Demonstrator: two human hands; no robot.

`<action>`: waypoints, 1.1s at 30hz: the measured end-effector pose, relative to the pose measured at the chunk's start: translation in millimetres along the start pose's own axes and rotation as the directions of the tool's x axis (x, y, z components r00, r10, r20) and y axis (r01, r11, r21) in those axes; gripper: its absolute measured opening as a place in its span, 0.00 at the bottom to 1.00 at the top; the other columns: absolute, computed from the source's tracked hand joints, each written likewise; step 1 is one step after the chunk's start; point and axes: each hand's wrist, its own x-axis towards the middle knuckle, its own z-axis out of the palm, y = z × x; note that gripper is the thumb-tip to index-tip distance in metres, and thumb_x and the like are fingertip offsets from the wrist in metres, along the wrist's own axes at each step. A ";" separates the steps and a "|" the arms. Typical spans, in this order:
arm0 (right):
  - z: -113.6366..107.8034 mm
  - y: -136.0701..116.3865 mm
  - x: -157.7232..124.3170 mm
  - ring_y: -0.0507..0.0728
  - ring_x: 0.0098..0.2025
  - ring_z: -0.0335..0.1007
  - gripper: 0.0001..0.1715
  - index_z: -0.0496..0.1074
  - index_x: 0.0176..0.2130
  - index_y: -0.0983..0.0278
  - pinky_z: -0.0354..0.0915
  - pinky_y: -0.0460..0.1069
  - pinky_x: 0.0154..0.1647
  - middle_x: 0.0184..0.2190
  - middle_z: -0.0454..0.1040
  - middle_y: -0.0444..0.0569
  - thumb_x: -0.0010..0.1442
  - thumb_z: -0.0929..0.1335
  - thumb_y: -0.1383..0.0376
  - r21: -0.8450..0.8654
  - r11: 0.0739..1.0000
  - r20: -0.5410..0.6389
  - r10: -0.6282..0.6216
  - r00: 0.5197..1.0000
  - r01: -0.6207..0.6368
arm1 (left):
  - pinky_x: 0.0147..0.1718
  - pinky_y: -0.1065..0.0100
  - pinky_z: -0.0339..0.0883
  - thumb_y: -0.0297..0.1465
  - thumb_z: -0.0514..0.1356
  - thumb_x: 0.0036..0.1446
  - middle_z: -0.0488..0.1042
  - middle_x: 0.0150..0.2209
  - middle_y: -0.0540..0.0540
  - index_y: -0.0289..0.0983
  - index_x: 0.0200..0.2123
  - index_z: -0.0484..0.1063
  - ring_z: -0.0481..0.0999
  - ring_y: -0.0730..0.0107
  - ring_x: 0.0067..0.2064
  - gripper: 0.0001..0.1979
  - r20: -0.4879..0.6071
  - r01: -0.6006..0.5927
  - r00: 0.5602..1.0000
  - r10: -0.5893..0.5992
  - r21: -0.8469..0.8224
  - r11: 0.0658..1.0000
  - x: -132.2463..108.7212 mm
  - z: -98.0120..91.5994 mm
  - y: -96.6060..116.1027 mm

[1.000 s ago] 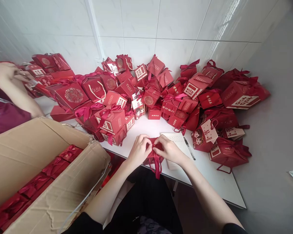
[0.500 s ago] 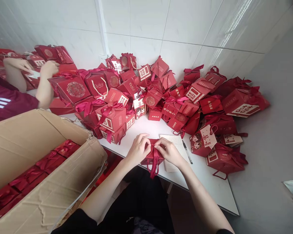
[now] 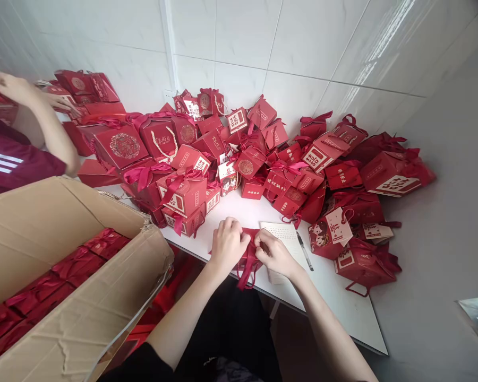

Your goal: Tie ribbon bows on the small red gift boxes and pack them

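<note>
A small red gift box (image 3: pixel 256 263) sits at the table's front edge with a dark red ribbon (image 3: pixel 246 273) trailing down its near side and a twisted cord handle below. My left hand (image 3: pixel 227 245) is closed at the left of its top, fingers curled and thumb pressed in on the ribbon. Facing it, my right hand (image 3: pixel 273 251) pinches the ribbon at the box's upper right. The fingers hide the ribbon's knot or loop. Under my right hand lies a notepad (image 3: pixel 281 232) with handwriting, and a black pen (image 3: pixel 304 249) rests along its right side.
Piled red gift boxes (image 3: pixel 252 161) with bows line the back of the white table (image 3: pixel 342 313). An open cardboard carton (image 3: pixel 115 286) at left holds rows of red boxes (image 3: pixel 69 262). Beyond it, a co-worker's hand (image 3: pixel 18 89) reaches among more boxes.
My left hand has turned over, now showing its back, and the ribbon's hanging end has shifted left. My right fingers have curled in more. The co-worker's arms have moved left.
</note>
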 end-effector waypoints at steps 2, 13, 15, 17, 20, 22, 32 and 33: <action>0.9 1.7 -0.2 0.53 0.29 0.57 0.07 0.57 0.27 0.61 0.59 0.48 0.32 0.28 0.60 0.43 0.48 0.59 0.73 -0.040 0.999 -0.001 -0.017 1.000 0.016 | 0.35 0.60 0.65 0.26 0.54 0.53 0.68 0.34 0.43 0.38 0.26 0.62 0.69 0.58 0.38 0.05 -0.092 0.061 0.994 -0.062 -0.009 0.998 2.9 4.0 -2.3; 2.4 -12.8 -0.4 0.52 0.27 0.62 0.08 0.63 0.35 0.62 0.61 0.49 0.31 0.32 0.67 0.46 0.55 0.66 0.61 -0.151 0.986 -0.048 0.067 0.997 -0.073 | 0.38 0.60 0.66 0.33 0.58 0.52 0.70 0.34 0.45 0.38 0.36 0.65 0.71 0.59 0.39 0.08 0.008 0.138 0.990 -0.140 -0.220 0.966 7.0 -7.3 -22.1; 3.8 -15.3 3.2 0.53 0.27 0.63 0.10 0.63 0.35 0.62 0.61 0.49 0.30 0.32 0.67 0.46 0.56 0.66 0.59 -0.215 0.971 -0.046 0.092 0.995 -0.100 | 0.35 0.62 0.66 0.33 0.59 0.50 0.69 0.31 0.46 0.38 0.32 0.66 0.71 0.61 0.35 0.06 0.080 0.141 0.989 -0.127 -0.201 0.970 9.4 -5.3 -21.3; 5.2 -14.1 5.2 0.53 0.27 0.63 0.06 0.64 0.33 0.61 0.61 0.48 0.29 0.30 0.67 0.45 0.57 0.65 0.61 -0.205 0.973 -0.045 0.097 0.994 -0.105 | 0.32 0.65 0.65 0.30 0.57 0.50 0.67 0.29 0.48 0.39 0.28 0.64 0.70 0.66 0.31 0.03 0.081 0.154 0.987 -0.137 -0.254 0.955 12.0 -2.8 -22.6; 5.9 -8.4 3.7 0.52 0.26 0.63 0.05 0.63 0.30 0.61 0.60 0.47 0.29 0.26 0.65 0.43 0.59 0.62 0.64 -0.045 0.993 -0.054 0.104 0.993 -0.106 | 0.33 0.67 0.64 0.28 0.56 0.50 0.68 0.30 0.50 0.39 0.29 0.63 0.69 0.70 0.30 0.02 -0.042 0.201 0.969 -0.244 -0.443 0.874 11.8 -0.5 -26.6; 5.8 -5.3 1.4 0.52 0.27 0.62 0.05 0.62 0.30 0.61 0.60 0.47 0.29 0.26 0.65 0.43 0.58 0.62 0.65 0.061 0.992 -0.059 0.116 0.992 -0.112 | 0.34 0.68 0.63 0.28 0.57 0.49 0.69 0.31 0.50 0.39 0.30 0.63 0.69 0.71 0.30 0.04 -0.076 0.232 0.940 -0.333 -0.574 0.785 8.6 0.8 -28.0; 13.3 -0.1 3.3 0.50 0.26 0.60 0.03 0.65 0.29 0.62 0.59 0.46 0.28 0.27 0.62 0.43 0.53 0.63 0.69 0.093 0.992 -0.028 0.084 0.996 -0.081 | 0.19 0.75 0.54 0.34 0.54 0.46 0.60 0.19 0.56 0.38 0.25 0.57 0.58 0.81 0.18 0.08 0.212 0.247 0.766 -0.606 -0.969 -0.026 0.6 18.9 -26.1; 13.8 0.9 3.6 0.50 0.26 0.60 0.03 0.65 0.29 0.62 0.59 0.46 0.28 0.27 0.62 0.43 0.53 0.63 0.69 0.082 0.994 -0.034 0.079 0.996 -0.076 | 0.19 0.75 0.55 0.35 0.55 0.45 0.60 0.20 0.56 0.38 0.24 0.56 0.58 0.81 0.18 0.09 0.218 0.245 0.770 -0.600 -0.969 -0.037 -0.3 18.8 -26.9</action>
